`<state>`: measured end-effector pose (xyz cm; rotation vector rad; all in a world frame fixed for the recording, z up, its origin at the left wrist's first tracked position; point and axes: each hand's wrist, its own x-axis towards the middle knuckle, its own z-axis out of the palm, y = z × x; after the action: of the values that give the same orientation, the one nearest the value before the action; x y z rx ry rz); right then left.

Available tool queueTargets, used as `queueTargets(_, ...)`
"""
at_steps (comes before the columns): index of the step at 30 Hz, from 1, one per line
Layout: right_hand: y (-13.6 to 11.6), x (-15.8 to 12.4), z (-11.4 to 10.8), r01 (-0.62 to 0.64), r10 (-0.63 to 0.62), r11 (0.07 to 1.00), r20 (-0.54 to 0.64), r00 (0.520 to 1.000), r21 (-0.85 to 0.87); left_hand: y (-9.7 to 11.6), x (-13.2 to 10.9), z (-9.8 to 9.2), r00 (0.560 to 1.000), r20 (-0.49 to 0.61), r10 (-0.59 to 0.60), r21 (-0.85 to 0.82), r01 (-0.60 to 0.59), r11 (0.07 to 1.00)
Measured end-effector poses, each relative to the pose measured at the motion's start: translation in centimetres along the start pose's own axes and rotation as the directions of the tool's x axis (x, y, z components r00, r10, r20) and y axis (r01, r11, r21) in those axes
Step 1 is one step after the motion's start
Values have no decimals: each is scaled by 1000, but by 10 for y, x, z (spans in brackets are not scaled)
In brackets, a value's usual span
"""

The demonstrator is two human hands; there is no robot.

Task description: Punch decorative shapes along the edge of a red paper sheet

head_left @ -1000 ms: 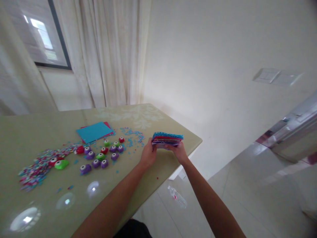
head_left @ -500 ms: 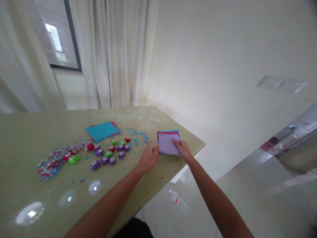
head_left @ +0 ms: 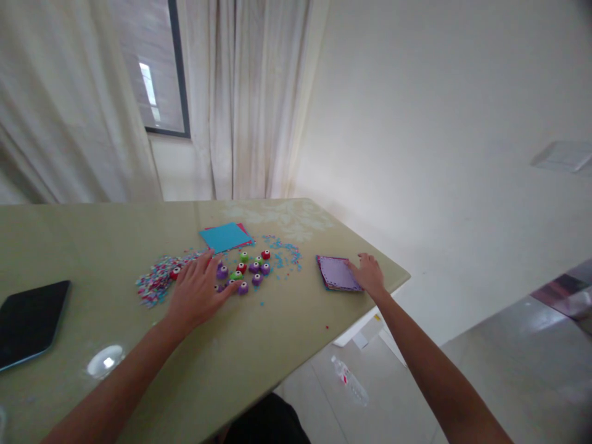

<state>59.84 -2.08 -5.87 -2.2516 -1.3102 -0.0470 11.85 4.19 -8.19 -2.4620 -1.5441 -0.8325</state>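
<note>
Looking like a home room: facing long cream fabric curtains and a dark-framed glass window, leaning over a glossy olive flower-patterned table scattered with small colourful plastic craft punches, above shiny pale floor tiles.

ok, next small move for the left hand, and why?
Probably close the left hand on the purple punch nearest it: it lies open among the punches, holding nothing, while the right hand rests flat on the paper stack.
</note>
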Motion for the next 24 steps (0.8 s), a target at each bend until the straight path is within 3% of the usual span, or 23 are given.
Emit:
queueTargets(3, -33, -13, 14, 161, -162, 987, -77, 984, -21, -30, -6, 5, 996, 51, -74, 67, 70, 995)
queueTargets(6, -84, -30, 43, 515, -515, 856, -19, 857, 47, -38, -7, 14, 990, 118, -76, 72, 68, 995)
queueTargets(8, -123, -40, 64, 608, -614, 787, 35, 789, 107, -35, -5, 21, 990, 130, -54, 53, 47, 997)
queueTargets(12, -202, -41, 100, 689, -702, 711, 98, 705, 143, -21, -2, 30, 995, 95, -17, 34, 14, 999)
queueTargets(17, -284, -14, 136, 741, -740, 663, 241, 628, 104, -7, 4, 38, 998, 60, 6, -13, -5, 1000)
queueTargets(21, -318, -2, 156, 737, -729, 667, 295, 618, 104, -4, 1, 43, 996, 39, 75, -92, -71, 993)
queueTargets(24, -320, -6, 157, 741, -737, 661, 288, 611, 120, -5, -5, 44, 997, 15, 75, -126, -73, 989)
